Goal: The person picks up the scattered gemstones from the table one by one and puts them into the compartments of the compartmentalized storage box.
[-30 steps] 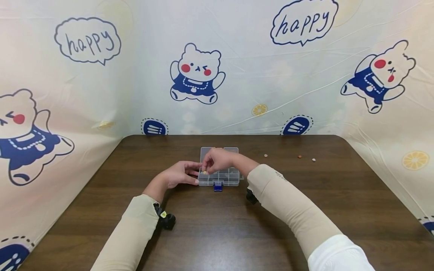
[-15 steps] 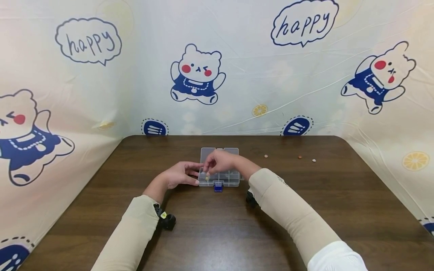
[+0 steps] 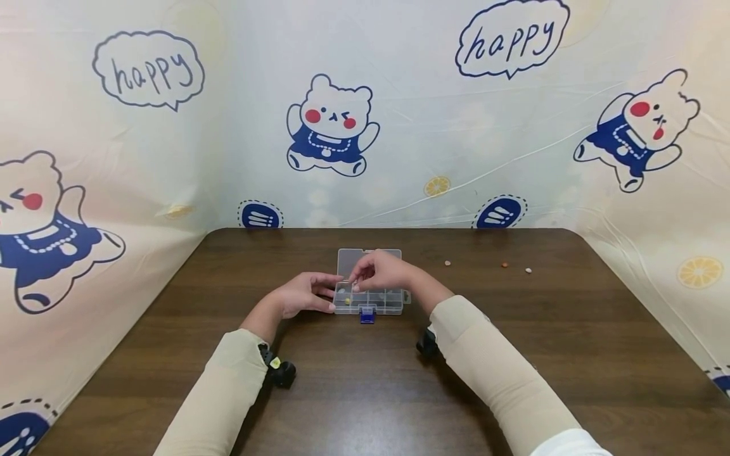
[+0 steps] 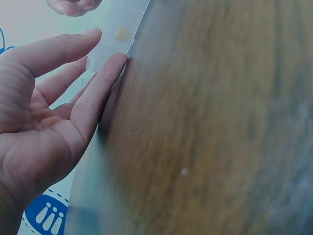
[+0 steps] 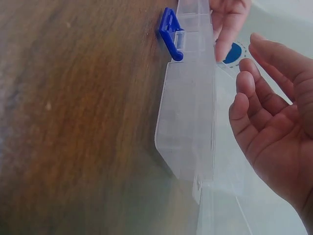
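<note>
A clear plastic compartment box with a blue latch sits on the table, its lid raised at the back. My left hand rests against the box's left end, fingers mostly straight and the thumb at the front corner. Over the left compartments hovers my right hand, its fingers loosely bent; the right wrist view shows nothing between them. A small yellow piece lies in the front left compartment and shows blurred through the box wall in the left wrist view.
Three small pebble-like pieces lie on the table at the back right: a pinkish one, an orange one and a white one. Behind the brown table hangs a printed cloth.
The yellow piece has left my right fingertips and lies in the box. My right hand has since shifted slightly right. The left hand stays in place.
</note>
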Demonstrator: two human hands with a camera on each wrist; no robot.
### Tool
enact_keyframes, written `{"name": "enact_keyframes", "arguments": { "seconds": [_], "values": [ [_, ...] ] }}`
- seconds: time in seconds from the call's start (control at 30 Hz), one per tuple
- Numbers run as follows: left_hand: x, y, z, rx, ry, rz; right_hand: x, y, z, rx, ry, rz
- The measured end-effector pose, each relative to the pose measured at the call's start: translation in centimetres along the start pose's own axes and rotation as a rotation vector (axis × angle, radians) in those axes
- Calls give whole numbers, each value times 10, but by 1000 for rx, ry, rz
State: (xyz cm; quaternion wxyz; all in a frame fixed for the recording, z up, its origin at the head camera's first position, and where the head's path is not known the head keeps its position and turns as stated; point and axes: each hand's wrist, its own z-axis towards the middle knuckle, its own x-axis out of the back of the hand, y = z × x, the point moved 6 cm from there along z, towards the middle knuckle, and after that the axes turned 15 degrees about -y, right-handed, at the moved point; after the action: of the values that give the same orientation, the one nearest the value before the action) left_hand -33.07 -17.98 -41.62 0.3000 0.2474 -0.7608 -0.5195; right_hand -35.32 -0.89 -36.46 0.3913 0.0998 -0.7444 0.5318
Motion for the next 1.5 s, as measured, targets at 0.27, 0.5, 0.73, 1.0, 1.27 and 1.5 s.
{"name": "enact_keyframes", "arguments": {
  "seconds": [0.27,0.5,0.73,1.0,1.27,1.5],
  "values": [
    [1,0,0,-6,7,11,1,-1,-11,29,71,29],
    [0,1,0,-1,16,8,5,-3,-29,60,150,41],
    [-1,1,0,12,18,10,7,-4,-41,81,199,80],
    [-1,1,1,8,17,13,8,2,-53,73,247,92],
    [0,1,1,18,26,32,11,6,-70,67,287,117],
    [0,1,0,21,31,38,13,8,-81,46,306,122]
  ]
}}
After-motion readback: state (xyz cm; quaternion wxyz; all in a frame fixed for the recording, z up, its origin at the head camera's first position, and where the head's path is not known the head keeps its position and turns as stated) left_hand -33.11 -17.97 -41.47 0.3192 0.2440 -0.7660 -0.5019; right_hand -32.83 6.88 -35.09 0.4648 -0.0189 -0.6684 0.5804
